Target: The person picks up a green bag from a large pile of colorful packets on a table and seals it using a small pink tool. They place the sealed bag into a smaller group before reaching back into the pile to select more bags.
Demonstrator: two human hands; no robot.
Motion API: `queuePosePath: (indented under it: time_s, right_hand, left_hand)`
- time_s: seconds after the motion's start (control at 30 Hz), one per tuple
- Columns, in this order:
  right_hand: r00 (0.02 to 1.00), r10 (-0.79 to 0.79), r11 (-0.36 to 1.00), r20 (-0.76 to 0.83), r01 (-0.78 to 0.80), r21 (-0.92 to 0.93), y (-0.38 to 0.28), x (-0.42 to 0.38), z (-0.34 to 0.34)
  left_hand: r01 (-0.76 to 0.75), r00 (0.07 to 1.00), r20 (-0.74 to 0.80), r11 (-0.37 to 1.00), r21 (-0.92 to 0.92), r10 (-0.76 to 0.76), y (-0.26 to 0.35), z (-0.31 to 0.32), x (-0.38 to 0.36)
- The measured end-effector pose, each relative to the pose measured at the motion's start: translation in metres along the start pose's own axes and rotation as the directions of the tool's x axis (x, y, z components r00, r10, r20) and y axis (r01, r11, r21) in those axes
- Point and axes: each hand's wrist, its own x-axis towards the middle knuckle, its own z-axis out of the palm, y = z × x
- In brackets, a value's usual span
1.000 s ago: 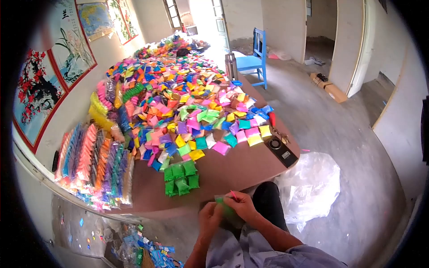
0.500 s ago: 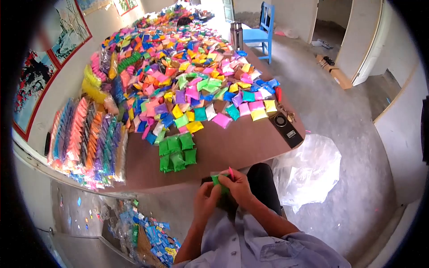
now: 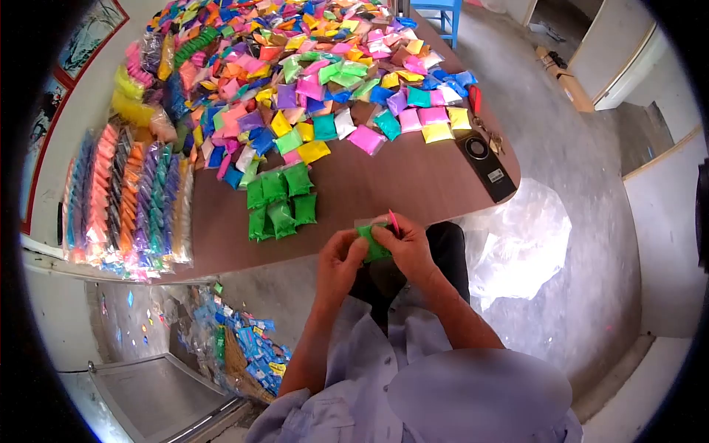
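Observation:
My left hand [image 3: 341,255] and my right hand [image 3: 405,247] pinch a small green packet [image 3: 375,244] between them, just past the near edge of the brown table [image 3: 354,192]. A pink object [image 3: 394,220], too small to make out fully, sticks up from the fingers of my right hand. Left of and beyond my hands, several green packets [image 3: 281,203] lie grouped in rows on the table. Farther back spreads a large heap of packets [image 3: 325,81] in many colours.
Long clear bags of stacked packets [image 3: 129,199] stand at the table's left. A black device [image 3: 487,166] and keys lie near the right corner. A clear plastic bag [image 3: 521,244] is on the floor at right; a blue chair [image 3: 442,16] stands behind.
The view has tilted down, so the table and heap appear higher. Both hands still hold the green packet, which now shows more of its face between the fingers.

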Motion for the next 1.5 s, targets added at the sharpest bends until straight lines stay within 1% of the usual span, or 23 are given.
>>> queuePosePath:
  time_s: [0.07, 0.13, 0.23, 0.27, 0.3, 0.33, 0.43, 0.47, 0.5, 0.53, 0.6, 0.63, 0.73, 0.8, 0.87, 0.93, 0.97, 1.03, 1.1, 1.13, 1.2, 1.37, 1.5]
  right_hand:
    - [0.999, -0.03, 1.0, 0.013, 0.03, -0.007, 0.002, 0.005, -0.004]
    - [0.995, -0.091, 0.981, 0.041, 0.097, -0.168, 0.002, 0.01, -0.007]
    - [0.989, -0.121, 0.966, 0.091, 0.138, -0.217, -0.007, 0.02, -0.01]
    - [0.989, -0.119, 0.967, 0.089, 0.135, -0.215, -0.007, 0.026, -0.012]
    - [0.986, -0.131, 0.949, 0.103, 0.155, -0.274, -0.007, 0.032, -0.014]
    - [0.982, -0.143, 0.927, 0.12, 0.176, -0.331, -0.008, 0.038, -0.016]
    - [0.981, -0.169, 0.924, 0.095, 0.191, -0.331, -0.015, 0.054, -0.02]
    - [0.981, -0.168, 0.924, 0.094, 0.19, -0.332, -0.013, 0.06, -0.021]
    - [0.971, -0.226, 0.923, 0.075, 0.238, -0.302, -0.008, 0.066, -0.021]
    - [0.957, -0.283, 0.918, 0.056, 0.287, -0.273, -0.003, 0.071, -0.022]
    - [0.955, -0.293, 0.906, 0.053, 0.295, -0.303, 0.005, 0.076, -0.024]
    - [0.952, -0.302, 0.893, 0.051, 0.301, -0.333, 0.008, 0.078, -0.025]
    - [0.944, -0.318, 0.882, 0.087, 0.328, -0.338, 0.007, 0.076, -0.026]
    - [0.955, -0.281, 0.884, 0.098, 0.297, -0.361, -0.001, 0.074, -0.025]
    - [0.964, -0.241, 0.884, 0.113, 0.266, -0.385, -0.001, 0.073, -0.027]
    - [0.971, -0.207, 0.928, 0.122, 0.234, -0.29, 0.001, 0.074, -0.028]
    - [0.971, -0.204, 0.929, 0.124, 0.232, -0.288, 0.004, 0.073, -0.028]
    - [0.96, -0.273, 0.918, 0.06, 0.279, -0.281, 0.008, 0.072, -0.027]
    - [0.956, -0.288, 0.925, 0.053, 0.292, -0.244, 0.01, 0.072, -0.028]
    - [0.952, -0.304, 0.928, 0.043, 0.306, -0.211, 0.01, 0.072, -0.028]
    - [0.947, -0.313, 0.917, 0.07, 0.321, -0.238, 0.007, 0.071, -0.03]
    - [0.931, -0.331, 0.884, 0.152, 0.362, -0.296, 0.005, 0.072, -0.03]
    - [0.961, -0.242, 0.922, 0.131, 0.27, -0.277, 0.001, 0.071, -0.031]
  left_hand:
    - [-0.013, 0.999, 0.038, 1.0, 0.026, 0.012, -0.011, -0.008, 0.012]
    - [-0.029, 0.997, 0.073, 0.998, 0.05, 0.026, -0.013, -0.011, 0.019]
    - [-0.041, 0.995, 0.091, 0.991, 0.124, 0.03, -0.012, -0.01, 0.029]
    - [-0.096, 0.994, 0.062, 0.981, 0.167, 0.087, -0.013, -0.007, 0.034]
    - [-0.15, 0.989, 0.036, 0.966, 0.211, 0.146, -0.014, -0.005, 0.039]
    - [-0.149, 0.989, 0.037, 0.966, 0.21, 0.145, -0.017, -0.004, 0.044]
    - [-0.199, 0.98, 0.023, 0.957, 0.212, 0.199, -0.014, 0.004, 0.059]
    - [-0.15, 0.988, 0.047, 0.975, 0.167, 0.144, -0.011, 0.006, 0.062]
    - [-0.097, 0.993, 0.074, 0.988, 0.122, 0.088, -0.007, 0.009, 0.065]
    - [-0.095, 0.993, 0.075, 0.988, 0.121, 0.087, -0.007, 0.009, 0.068]
    - [-0.001, 0.986, 0.159, 0.97, 0.242, -0.039, -0.008, 0.003, 0.076]
    - [0.002, 0.987, 0.157, 0.97, 0.243, -0.042, -0.012, 0.0, 0.079]
    - [-0.022, 0.977, 0.211, 0.967, 0.255, -0.033, -0.022, -0.003, 0.083]
    - [-0.201, 0.975, 0.148, 0.946, 0.256, 0.167, -0.026, 0.002, 0.082]
    - [-0.202, 0.975, 0.147, 0.94, 0.274, 0.167, -0.039, -0.002, 0.085]
    - [-0.207, 0.975, 0.137, 0.932, 0.296, 0.173, -0.034, -0.001, 0.082]
    - [-0.171, 0.981, 0.138, 0.934, 0.314, 0.133, -0.031, -0.002, 0.08]
    - [-0.135, 0.986, 0.136, 0.933, 0.334, 0.094, -0.024, 0.002, 0.076]
    - [-0.201, 0.97, 0.188, 0.944, 0.261, 0.154, -0.024, 0.005, 0.075]
    - [-0.2, 0.97, 0.191, 0.943, 0.264, 0.152, -0.023, 0.003, 0.075]
    - [-0.166, 0.958, 0.28, 0.918, 0.36, 0.063, -0.02, -0.003, 0.079]
    - [-0.167, 0.96, 0.271, 0.928, 0.334, 0.075, -0.03, -0.011, 0.082]
    - [-0.167, 0.955, 0.287, 0.93, 0.327, 0.07, -0.029, -0.01, 0.081]
